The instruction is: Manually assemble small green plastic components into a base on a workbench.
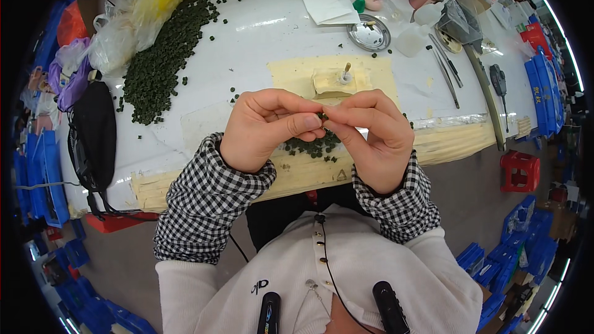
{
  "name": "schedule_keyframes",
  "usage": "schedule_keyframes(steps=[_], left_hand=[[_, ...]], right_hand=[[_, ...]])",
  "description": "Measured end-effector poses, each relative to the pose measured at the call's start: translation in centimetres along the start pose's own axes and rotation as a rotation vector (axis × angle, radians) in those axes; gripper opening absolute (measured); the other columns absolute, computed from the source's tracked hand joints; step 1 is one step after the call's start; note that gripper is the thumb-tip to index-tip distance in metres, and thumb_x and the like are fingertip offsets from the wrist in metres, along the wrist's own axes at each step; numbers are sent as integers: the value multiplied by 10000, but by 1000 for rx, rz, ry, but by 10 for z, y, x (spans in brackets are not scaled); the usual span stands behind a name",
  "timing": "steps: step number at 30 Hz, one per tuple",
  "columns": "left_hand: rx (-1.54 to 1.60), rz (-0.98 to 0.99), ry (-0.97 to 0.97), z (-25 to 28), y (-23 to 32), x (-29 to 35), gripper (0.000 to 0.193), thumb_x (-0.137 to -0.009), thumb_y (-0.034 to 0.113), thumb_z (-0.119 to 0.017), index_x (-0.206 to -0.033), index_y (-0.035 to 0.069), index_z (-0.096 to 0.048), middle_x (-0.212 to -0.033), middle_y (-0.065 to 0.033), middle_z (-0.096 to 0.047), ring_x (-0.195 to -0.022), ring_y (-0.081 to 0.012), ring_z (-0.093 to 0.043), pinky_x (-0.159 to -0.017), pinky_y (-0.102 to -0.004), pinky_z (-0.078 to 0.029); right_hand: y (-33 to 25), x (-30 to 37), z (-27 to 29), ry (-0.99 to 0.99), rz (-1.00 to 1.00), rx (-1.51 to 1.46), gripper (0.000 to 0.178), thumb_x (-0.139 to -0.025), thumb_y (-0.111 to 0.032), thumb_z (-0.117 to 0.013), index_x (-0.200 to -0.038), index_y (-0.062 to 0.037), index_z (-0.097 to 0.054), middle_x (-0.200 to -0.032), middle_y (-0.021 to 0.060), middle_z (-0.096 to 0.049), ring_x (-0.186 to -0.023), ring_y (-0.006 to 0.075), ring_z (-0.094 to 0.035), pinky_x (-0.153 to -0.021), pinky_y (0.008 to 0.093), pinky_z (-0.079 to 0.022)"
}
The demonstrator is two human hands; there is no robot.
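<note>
Between the fingertips of my left hand [269,125] and my right hand [374,133] is a small dark green piece [322,116], mostly covered by the fingers. Both hands are closed in a pinch and meet above the table's near edge. Just beneath them lies a small pile of dark green pieces [314,147]. A much larger heap of similar dark green pieces [164,55] spreads over the table to the far left. Beyond my hands, a small block wrapped in yellowish tape [325,81] carries an upright metal pin [347,69].
Clear plastic bags [114,43] and a black pouch [96,130] lie at the left. A round metal dish [369,32], white paper [330,7] and tweezers [444,74] are at the far right. A red stool [520,171] stands on the floor at right.
</note>
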State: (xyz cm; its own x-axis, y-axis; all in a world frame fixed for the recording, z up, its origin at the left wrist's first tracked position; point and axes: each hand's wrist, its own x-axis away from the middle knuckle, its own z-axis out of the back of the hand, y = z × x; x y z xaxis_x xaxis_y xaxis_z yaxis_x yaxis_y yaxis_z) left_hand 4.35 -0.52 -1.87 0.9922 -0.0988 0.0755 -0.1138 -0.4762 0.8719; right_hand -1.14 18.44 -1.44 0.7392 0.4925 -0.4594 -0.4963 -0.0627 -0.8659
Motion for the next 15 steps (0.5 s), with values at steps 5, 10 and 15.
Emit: schedule_keyframes(steps=[5, 10, 15], left_hand=[[-16, -43, -2, 1, -3, 0, 158, -860, -37, -645, -1016, -60, -655, -927, -154, -693, -829, -180, -689, -746, -248, -573], [-41, -84, 38, 0, -2, -2, 155, -855, -33, -655, -1008, -60, -657, -922, -147, -694, -827, -174, -687, -748, -246, -570], [-97, -139, 89, -1, 0, -1, 163, -847, -41, -661, -1008, -68, -654, -929, -146, -693, -839, -166, -682, -761, -246, -566]], right_hand=[[3, 2, -3, 12, -6, 2, 252, -803, 62, -687, -1038, -28, -708, -939, 89, -614, -821, 145, -635, -706, 237, -519], [-1, 2, -9, 60, -17, 4, 267, -807, 79, -672, -1063, 5, -688, -971, 105, -622, -855, 160, -649, -737, 242, -534], [0, 2, -9, 15, 60, 84, 284, -813, 98, -650, -1085, 20, -673, -1004, 119, -617, -879, 171, -654, -759, 244, -546]])
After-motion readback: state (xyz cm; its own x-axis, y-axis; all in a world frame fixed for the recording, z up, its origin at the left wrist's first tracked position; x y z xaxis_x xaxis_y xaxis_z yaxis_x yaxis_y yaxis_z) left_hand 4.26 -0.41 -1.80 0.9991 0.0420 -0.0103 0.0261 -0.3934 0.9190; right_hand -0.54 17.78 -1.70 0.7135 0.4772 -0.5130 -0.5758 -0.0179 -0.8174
